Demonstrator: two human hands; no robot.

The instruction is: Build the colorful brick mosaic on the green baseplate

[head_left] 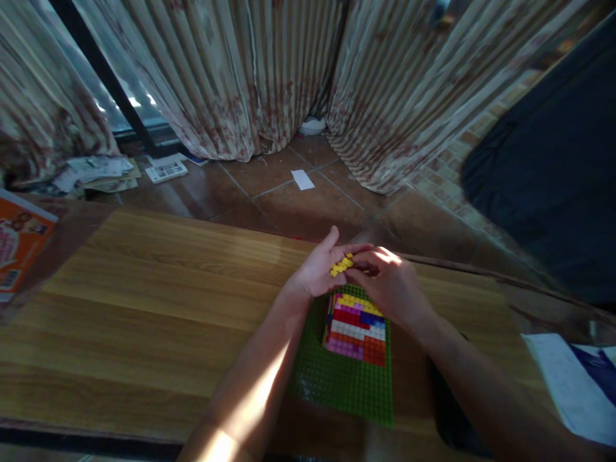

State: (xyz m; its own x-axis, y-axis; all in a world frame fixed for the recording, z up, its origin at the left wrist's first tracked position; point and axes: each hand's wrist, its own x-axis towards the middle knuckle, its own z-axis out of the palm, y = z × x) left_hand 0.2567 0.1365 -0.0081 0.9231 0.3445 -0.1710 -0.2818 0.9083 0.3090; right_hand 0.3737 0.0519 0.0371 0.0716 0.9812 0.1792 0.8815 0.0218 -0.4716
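Small yellow toy bricks (341,264) lie in the upturned palm of my left hand (321,267), whose thumb points up and away. Beside them, my right hand (392,279) has its fingers pinched together, the tips at the edge of the yellow bricks. Whatever is between those fingertips is hidden. Just below both hands, a block built of toy bricks (353,330) has rows of yellow, pink, red, blue, white, orange and purple on top. It stands on a green studded baseplate (344,391), partly covered by my right hand at its far corner.
The wooden table (158,308) carries the baseplate. A dark object (455,404) lies under my right forearm. Papers (575,385) are at the right, an orange package (22,244) at the left. Beyond are a tiled floor, curtains (231,77) and a dark covered shape (548,160).
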